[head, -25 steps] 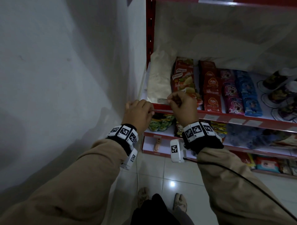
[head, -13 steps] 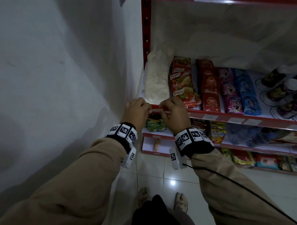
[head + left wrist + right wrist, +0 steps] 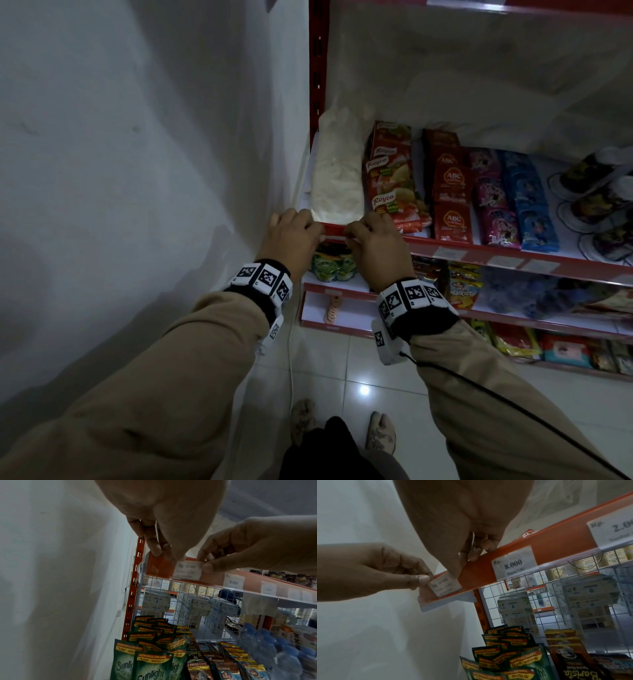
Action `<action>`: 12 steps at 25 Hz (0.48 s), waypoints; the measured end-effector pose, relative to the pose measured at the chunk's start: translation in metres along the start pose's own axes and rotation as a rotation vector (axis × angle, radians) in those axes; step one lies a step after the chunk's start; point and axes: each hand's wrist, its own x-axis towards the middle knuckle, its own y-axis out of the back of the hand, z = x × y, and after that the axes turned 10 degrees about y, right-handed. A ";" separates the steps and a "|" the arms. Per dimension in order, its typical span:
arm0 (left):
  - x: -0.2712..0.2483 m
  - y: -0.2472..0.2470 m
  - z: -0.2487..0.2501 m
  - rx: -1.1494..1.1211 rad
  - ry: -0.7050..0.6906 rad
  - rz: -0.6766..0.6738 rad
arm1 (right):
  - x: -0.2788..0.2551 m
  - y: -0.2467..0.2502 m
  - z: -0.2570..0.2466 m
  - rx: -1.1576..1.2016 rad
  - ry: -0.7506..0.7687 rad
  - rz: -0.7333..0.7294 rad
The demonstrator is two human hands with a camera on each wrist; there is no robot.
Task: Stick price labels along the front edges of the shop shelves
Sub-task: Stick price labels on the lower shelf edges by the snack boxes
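A small white price label (image 3: 334,237) reading Rp. 10.000 lies against the red front edge (image 3: 479,255) of the shelf, at its far left end by the wall. My left hand (image 3: 317,236) pinches the label's left end, its thumb (image 3: 421,580) pressed on the face. My right hand (image 3: 349,236) holds the right end, thumb (image 3: 207,566) on the label (image 3: 187,570) and fingers hooked over the shelf rim. In the right wrist view the label (image 3: 445,586) sits slightly tilted behind the clear strip.
Further right on the same edge sit an 8.000 label (image 3: 514,563) and a 2.000 label (image 3: 614,530). Sachets and a white bag (image 3: 337,178) fill the shelf above; green Sunlight pouches (image 3: 150,662) hang below. A white wall (image 3: 137,171) is close on the left.
Both hands came down from the shelf top to its front edge and brought the label onto it. The hands now sit closer together.
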 end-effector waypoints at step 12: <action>-0.006 -0.002 0.003 -0.035 0.045 0.122 | -0.013 0.007 0.002 -0.022 -0.039 0.036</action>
